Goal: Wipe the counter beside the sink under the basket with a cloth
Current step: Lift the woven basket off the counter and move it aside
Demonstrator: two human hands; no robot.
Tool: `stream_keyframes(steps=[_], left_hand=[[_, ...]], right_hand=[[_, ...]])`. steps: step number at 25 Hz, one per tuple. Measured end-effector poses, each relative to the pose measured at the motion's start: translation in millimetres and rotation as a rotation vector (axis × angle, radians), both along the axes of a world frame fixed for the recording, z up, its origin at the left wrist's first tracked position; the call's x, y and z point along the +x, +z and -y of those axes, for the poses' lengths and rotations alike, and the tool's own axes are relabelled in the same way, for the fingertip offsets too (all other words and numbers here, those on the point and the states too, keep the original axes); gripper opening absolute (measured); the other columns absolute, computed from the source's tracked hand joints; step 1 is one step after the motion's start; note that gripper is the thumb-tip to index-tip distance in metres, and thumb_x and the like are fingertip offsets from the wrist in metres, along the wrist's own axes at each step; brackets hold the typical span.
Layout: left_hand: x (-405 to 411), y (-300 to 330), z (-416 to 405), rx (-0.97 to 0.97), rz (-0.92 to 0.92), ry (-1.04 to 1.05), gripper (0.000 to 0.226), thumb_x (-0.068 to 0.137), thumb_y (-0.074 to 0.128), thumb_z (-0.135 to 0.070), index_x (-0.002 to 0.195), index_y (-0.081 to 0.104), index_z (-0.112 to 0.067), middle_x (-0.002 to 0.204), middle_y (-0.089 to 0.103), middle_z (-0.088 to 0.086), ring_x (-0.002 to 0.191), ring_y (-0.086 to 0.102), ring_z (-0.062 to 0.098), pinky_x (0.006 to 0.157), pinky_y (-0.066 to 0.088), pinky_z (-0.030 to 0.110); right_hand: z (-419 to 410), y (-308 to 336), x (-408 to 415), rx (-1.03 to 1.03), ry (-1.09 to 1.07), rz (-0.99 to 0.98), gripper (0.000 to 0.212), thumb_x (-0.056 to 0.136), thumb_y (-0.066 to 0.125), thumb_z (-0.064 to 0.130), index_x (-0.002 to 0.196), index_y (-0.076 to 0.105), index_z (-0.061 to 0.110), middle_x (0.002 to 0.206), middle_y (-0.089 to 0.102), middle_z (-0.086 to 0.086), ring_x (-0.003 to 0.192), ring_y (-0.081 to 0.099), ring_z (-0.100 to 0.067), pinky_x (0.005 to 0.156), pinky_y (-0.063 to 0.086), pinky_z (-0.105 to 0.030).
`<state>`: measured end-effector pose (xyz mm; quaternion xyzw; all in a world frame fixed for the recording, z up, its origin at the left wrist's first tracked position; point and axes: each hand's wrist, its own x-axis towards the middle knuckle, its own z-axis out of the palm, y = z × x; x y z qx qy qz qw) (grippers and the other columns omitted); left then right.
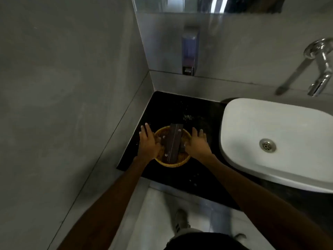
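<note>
The round wicker basket (pixel 172 147) sits on the black tabotop's stand-in, the tabletop (pixel 198 112), near its left edge beside the white sink (pixel 270 123). The left hand (pixel 148 144) and right hand (pixel 197 144) flank its rim, fingers (pixel 194 131) spread open, clasping nothing firmly; dark flat packets (pixel 173 141) lie inside.

We count one basket (pixel 173 160), two dark packets (pixel 173 141) inside (perhaps more, hidden), one sink (pixel 252 123), one tap (pixel 319 69), one soap dispenser (pixel 190 49).
</note>
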<state>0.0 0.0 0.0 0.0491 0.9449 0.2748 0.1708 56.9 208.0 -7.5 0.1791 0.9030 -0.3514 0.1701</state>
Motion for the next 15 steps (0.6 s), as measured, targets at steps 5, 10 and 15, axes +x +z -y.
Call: stream_keyframes(steps=[5, 10, 15], left_hand=[[-6.2, -26.8, 3.8, 0.065, 0.045, 0.025, 0.039, 0.104, 0.051, -0.013, 0.140, 0.048, 0.001, 0.133, 0.063, 0.024, 0.122, 0.064, 0.041, 0.110, 0.048, 0.053], [38.3, -18.8, 0.3, 0.121, -0.083, 0.187, 0.022, 0.087, 0.056, 0.004, 0.104, 0.060, -0.009, 0.093, 0.069, 0.012, 0.084, 0.066, 0.030, 0.082, 0.057, 0.049], [174.4, -20.5, -22.4, 0.186, 0.065, 0.253, 0.031, 0.080, 0.063, 0.001, 0.094, 0.053, -0.025, 0.079, 0.060, -0.007, 0.072, 0.061, 0.014, 0.062, 0.045, 0.028]], right_hand=[[10.3, -14.8, -4.9, -0.110, -0.247, 0.072, 0.048, 0.090, 0.071, 0.027, 0.128, 0.050, 0.009, 0.125, 0.061, -0.017, 0.117, 0.062, -0.040, 0.099, 0.056, -0.056], [4.9, -0.1, 29.6, -0.048, -0.232, -0.042, 0.034, 0.087, 0.066, 0.015, 0.118, 0.054, 0.007, 0.099, 0.064, -0.011, 0.088, 0.065, -0.032, 0.069, 0.054, -0.036], [-45.4, -4.9, 156.6, 0.049, -0.179, -0.146, 0.022, 0.083, 0.054, 0.009, 0.102, 0.050, 0.018, 0.064, 0.052, 0.009, 0.054, 0.050, -0.012, 0.060, 0.043, -0.027]])
